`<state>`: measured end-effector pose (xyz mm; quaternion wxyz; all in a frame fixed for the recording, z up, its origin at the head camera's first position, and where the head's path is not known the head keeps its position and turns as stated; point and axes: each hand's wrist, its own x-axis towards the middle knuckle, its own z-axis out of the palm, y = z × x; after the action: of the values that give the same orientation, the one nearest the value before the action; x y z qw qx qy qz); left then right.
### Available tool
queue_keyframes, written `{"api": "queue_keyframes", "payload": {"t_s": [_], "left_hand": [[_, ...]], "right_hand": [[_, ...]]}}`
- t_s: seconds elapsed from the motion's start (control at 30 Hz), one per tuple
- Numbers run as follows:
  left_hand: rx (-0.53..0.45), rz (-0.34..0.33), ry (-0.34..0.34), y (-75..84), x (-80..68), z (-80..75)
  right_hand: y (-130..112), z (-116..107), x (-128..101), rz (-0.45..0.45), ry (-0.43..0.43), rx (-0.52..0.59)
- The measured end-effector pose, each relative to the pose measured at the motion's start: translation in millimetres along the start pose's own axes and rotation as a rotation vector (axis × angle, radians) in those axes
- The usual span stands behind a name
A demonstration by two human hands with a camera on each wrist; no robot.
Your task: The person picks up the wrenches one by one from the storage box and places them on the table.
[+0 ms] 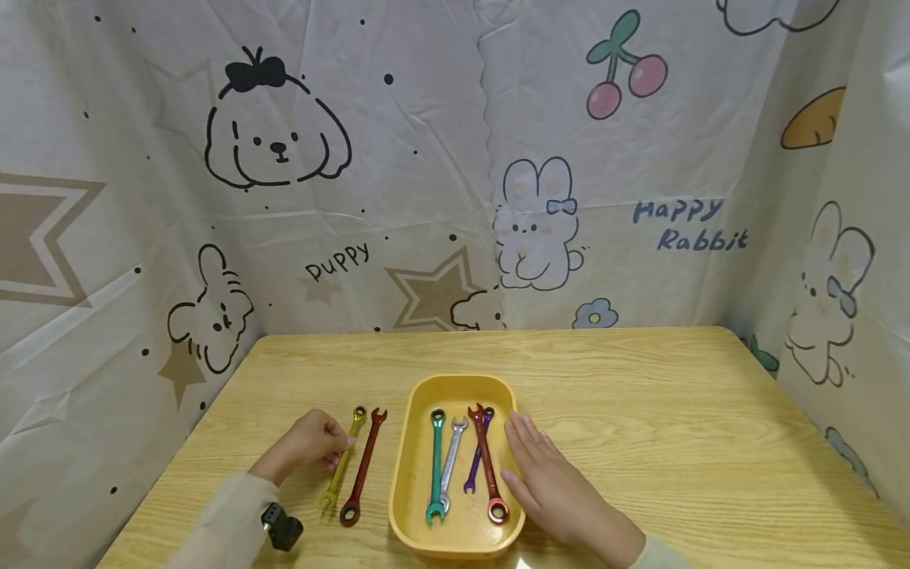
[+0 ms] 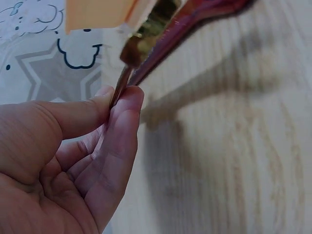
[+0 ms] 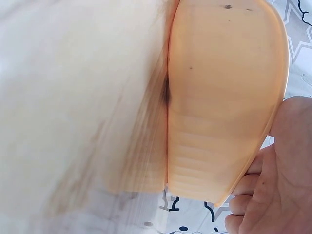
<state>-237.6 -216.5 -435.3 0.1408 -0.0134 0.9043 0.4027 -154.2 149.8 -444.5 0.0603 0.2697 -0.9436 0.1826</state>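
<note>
My left hand (image 1: 340, 442) pinches the shaft of a gold wrench (image 1: 345, 461) that lies on the wooden table (image 1: 640, 411) left of a yellow tray (image 1: 412, 442). In the left wrist view thumb and forefinger (image 2: 127, 97) close on the gold wrench (image 2: 144, 36). A dark red wrench (image 1: 364, 466) lies right beside it, also seen as the dark red wrench (image 2: 185, 27). In the tray lie a green wrench (image 1: 436, 466), a silver one (image 1: 452, 466), a purple one (image 1: 478, 457) and a red one (image 1: 489, 470). My right hand (image 1: 524, 444) rests with straight fingers against the tray's right rim; the right wrist view shows the tray wall (image 3: 219, 97) beside my right hand (image 3: 280, 165).
Cartoon-printed sheets (image 1: 455, 174) wall the table at the back and both sides. Bare tabletop stretches to the right of the tray and behind it. A small black camera (image 1: 282, 526) sits on my left wrist.
</note>
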Motion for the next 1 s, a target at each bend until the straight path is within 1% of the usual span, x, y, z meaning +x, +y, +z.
{"api": "queue_keyframes", "payload": {"t_s": [0.1, 0.33, 0.47, 0.57, 0.73, 1.0], "left_hand": [[0.027, 0.013, 0.009, -2.9, 0.7, 2.3], [0.096, 0.011, 0.037, -5.9, 2.8, 6.4], [0.166, 0.034, 0.072, -5.1, 2.1, 6.3], [0.201, 0.052, 0.093, -3.6, 1.3, 5.7], [0.231, 0.060, 0.107, -1.6, 0.3, 5.6], [0.259, 0.042, 0.132, -4.0, 1.4, 5.8]], "right_hand": [[-0.2, -0.5, 0.2, 0.004, -0.005, 0.005], [-0.7, -0.7, 0.5, 0.016, -0.011, 0.012], [-1.0, -0.3, 0.6, 0.015, -0.009, 0.014], [-1.1, -0.1, 0.8, 0.011, -0.005, 0.015], [-0.7, 0.8, 0.6, 0.011, -0.003, 0.008], [-0.8, 0.1, 0.3, 0.005, -0.002, 0.022]]}}
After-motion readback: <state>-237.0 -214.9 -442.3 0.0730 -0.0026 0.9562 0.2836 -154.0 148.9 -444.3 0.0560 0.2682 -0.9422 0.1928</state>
